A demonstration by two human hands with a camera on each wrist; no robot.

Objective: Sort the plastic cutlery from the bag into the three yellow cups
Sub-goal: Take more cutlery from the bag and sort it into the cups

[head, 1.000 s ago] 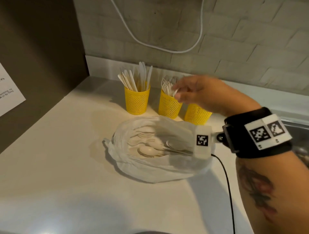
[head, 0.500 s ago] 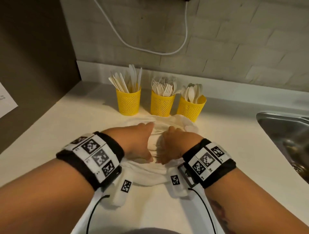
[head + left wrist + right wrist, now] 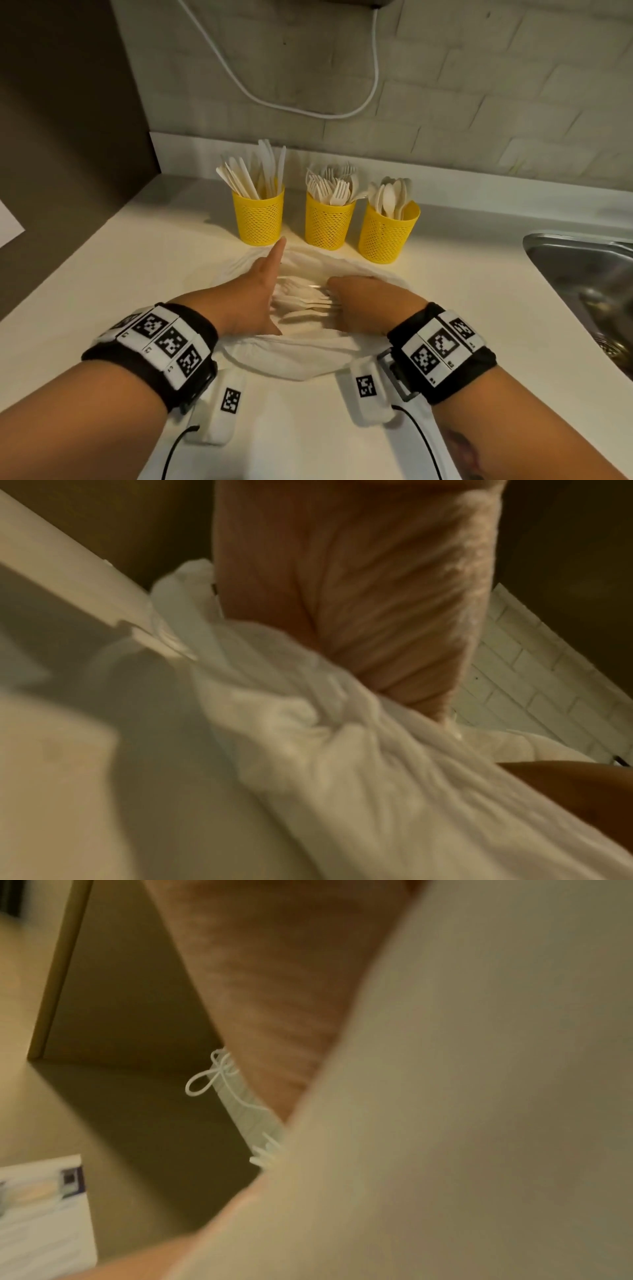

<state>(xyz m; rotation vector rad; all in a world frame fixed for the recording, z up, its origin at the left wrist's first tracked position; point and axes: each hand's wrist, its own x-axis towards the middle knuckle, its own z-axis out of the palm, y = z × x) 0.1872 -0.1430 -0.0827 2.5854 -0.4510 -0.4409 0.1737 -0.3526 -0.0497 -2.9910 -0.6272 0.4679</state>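
Observation:
Three yellow mesh cups stand at the back of the counter: the left cup holds knives, the middle cup forks, the right cup spoons. In front lies the white bag, its mouth spread wide, with several white spoons lying inside. My left hand pushes the bag's left side outward, index finger straight toward the cups. My right hand sits inside on the right, fingers curled down over the spoon handles. The left wrist view shows my palm against bunched bag.
A steel sink lies at the right edge of the counter. A white cable loops on the brick wall behind the cups. A dark panel closes the left side. The right wrist view is blurred by the bag.
A second ago my right hand was up at the middle cup. Half a second ago both hands met in the bag; now they have drawn apart and uncovered the spoons.

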